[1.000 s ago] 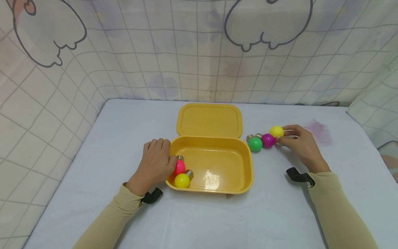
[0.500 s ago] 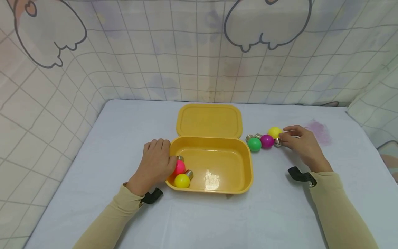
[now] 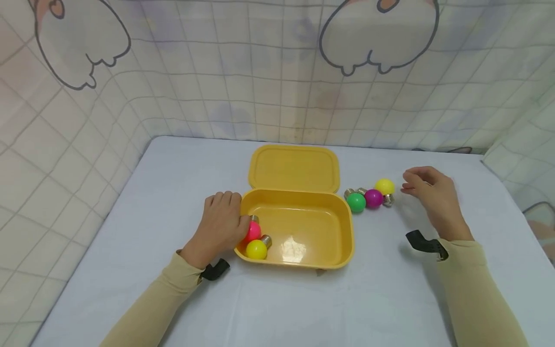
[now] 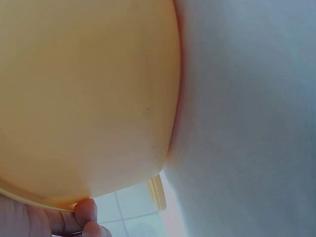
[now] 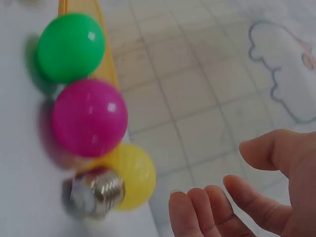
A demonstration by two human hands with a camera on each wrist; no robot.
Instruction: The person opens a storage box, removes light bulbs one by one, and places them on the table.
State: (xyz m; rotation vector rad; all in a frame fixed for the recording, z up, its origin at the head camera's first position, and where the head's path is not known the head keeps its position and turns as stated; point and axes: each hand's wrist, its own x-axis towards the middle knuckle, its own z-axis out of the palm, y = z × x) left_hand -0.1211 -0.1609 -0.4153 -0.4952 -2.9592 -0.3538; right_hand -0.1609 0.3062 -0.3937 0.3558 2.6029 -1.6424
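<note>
My left hand (image 3: 223, 226) grips the left rim of a yellow plastic box (image 3: 303, 231), thumb over the inside edge. Inside, by that hand, lie a pink light bulb (image 3: 253, 231) and a yellow light bulb (image 3: 257, 249), both with metal screw bases. Right of the box, a green bulb (image 3: 356, 202), a purple bulb (image 3: 373, 198) and a second yellow bulb (image 3: 384, 186) lie close together. My right hand (image 3: 435, 195) hovers just right of them, holding nothing, fingers loosely bent. In the right wrist view its fingers (image 5: 185, 215) are apart from the yellow bulb (image 5: 138, 177).
Behind the box lies its yellow lid (image 3: 295, 168), flat on the white-covered table (image 3: 277, 308). A patterned curtain (image 3: 260, 72) rises along the table's back edge and left side. A pinkish stain shows faintly near the right hand.
My right hand has let go of the yellow bulb and moved off to the right; that bulb now lies beside the purple one. The left hand keeps its hold on the box.
</note>
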